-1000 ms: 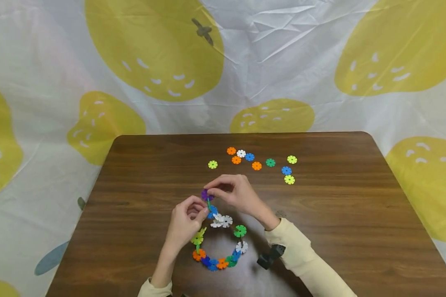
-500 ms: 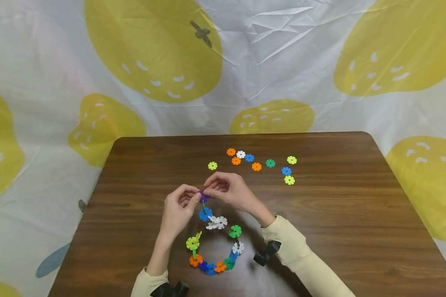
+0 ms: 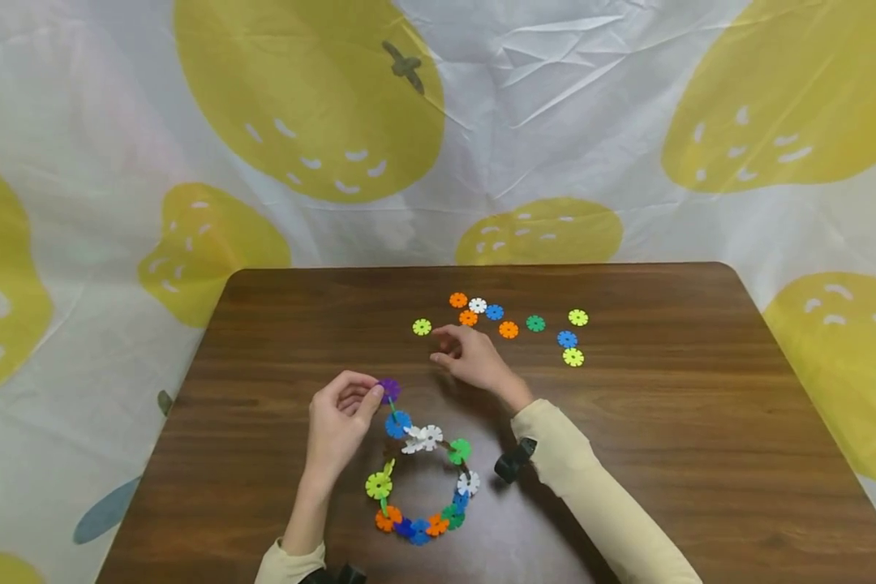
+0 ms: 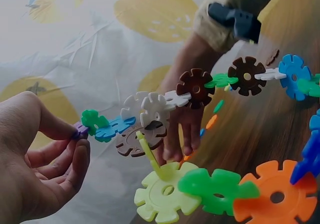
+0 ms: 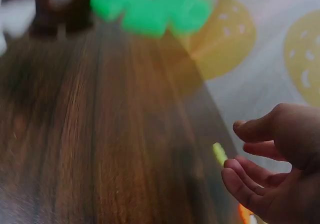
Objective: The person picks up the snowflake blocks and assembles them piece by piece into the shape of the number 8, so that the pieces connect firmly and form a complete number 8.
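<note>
A ring-shaped chain of coloured snowflake discs (image 3: pixel 419 478) lies on the brown table (image 3: pixel 664 438). My left hand (image 3: pixel 343 418) pinches the purple disc (image 3: pixel 388 390) at the chain's upper end; the left wrist view shows that purple disc (image 4: pixel 81 130) between thumb and fingers, with the chain (image 4: pixel 200 134) trailing off to the right. My right hand (image 3: pixel 463 357) hovers apart from the chain, fingers loosely curled and holding nothing, close to a loose yellow-green disc (image 3: pixel 422 327). In the blurred right wrist view the right hand (image 5: pixel 270 174) is bare, with a yellow-green disc (image 5: pixel 219 154) just beyond its fingers.
Several loose discs lie near the table's far edge: orange (image 3: pixel 458 300), white (image 3: pixel 478 306), blue (image 3: pixel 567 339), green (image 3: pixel 535 324), yellow-green (image 3: pixel 573 357). A white cloth with yellow fruit prints (image 3: pixel 307 105) hangs behind the table.
My right hand has let go of the purple disc and moved away up and right toward the loose discs. My left hand keeps holding the chain's end, shifted slightly left.
</note>
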### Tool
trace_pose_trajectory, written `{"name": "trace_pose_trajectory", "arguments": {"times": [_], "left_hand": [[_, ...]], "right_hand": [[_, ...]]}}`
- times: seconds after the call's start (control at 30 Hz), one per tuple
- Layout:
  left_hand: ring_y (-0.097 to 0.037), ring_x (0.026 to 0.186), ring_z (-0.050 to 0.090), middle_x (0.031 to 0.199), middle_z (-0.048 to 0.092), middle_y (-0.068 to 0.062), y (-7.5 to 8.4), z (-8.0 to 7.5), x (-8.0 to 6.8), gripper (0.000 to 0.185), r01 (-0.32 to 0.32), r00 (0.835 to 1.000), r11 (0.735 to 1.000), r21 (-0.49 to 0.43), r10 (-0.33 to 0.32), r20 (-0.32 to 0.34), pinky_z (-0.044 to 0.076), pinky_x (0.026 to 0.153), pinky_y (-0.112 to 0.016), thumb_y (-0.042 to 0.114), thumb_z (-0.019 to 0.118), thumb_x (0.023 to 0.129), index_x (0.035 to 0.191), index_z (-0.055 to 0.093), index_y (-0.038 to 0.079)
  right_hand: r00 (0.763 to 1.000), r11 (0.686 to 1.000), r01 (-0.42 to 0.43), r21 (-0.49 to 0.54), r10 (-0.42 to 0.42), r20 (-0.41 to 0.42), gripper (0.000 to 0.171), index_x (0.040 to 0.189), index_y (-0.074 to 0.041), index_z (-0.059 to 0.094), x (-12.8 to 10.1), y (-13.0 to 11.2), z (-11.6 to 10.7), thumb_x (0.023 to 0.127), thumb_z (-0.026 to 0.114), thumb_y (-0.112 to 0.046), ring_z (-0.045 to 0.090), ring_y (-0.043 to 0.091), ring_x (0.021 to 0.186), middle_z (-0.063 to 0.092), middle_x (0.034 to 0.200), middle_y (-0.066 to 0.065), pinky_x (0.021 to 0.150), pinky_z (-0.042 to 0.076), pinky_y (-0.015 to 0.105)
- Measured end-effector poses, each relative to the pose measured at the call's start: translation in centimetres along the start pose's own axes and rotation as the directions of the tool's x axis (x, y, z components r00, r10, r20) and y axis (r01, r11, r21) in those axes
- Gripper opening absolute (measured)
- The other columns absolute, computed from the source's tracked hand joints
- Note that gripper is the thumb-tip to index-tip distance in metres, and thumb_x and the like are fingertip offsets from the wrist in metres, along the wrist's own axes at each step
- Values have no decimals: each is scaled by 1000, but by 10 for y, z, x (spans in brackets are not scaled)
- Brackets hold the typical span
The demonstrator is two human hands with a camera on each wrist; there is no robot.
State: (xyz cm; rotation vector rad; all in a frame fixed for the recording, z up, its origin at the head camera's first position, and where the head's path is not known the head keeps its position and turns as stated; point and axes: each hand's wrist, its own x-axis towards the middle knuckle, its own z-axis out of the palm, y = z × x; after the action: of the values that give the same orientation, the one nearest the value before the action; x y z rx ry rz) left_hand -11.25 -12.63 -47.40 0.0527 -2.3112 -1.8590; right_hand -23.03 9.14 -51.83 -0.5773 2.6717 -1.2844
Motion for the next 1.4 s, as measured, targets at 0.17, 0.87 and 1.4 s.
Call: {"name": "trace_pose_trajectory", "arguments": {"times": [0.17,0.87,1.4], "left_hand": [[-8,74,66,86,71,-21,0,1,-2,7,-6,1000,1000,-3,6,11,57,70,-17,-1,73,90,95,70,-5],[-12,74,67,89,70,-21,4,4,-1,8,-25,999,999,-35,26,39,56,67,-17,-1,72,91,97,70,-5],[-7,74,65,89,71,-20,4,5,-5,8,-34,998,999,-22,35,50,56,66,-17,0,72,91,97,70,-4]], "right_hand": [[1000,990,-7,-143,11,23,59,147,-8,51,13,9,7,93,72,-17,57,24,85,63,99,17,74,50,35],[957,828,266,-493,-287,36,4,88,-8,73,5,6,21,89,76,-10,65,27,93,75,105,9,85,55,37],[974,932,169,-322,-108,198,27,105,-9,68,2,2,18,80,78,-3,53,20,86,59,95,7,78,51,35]]}}
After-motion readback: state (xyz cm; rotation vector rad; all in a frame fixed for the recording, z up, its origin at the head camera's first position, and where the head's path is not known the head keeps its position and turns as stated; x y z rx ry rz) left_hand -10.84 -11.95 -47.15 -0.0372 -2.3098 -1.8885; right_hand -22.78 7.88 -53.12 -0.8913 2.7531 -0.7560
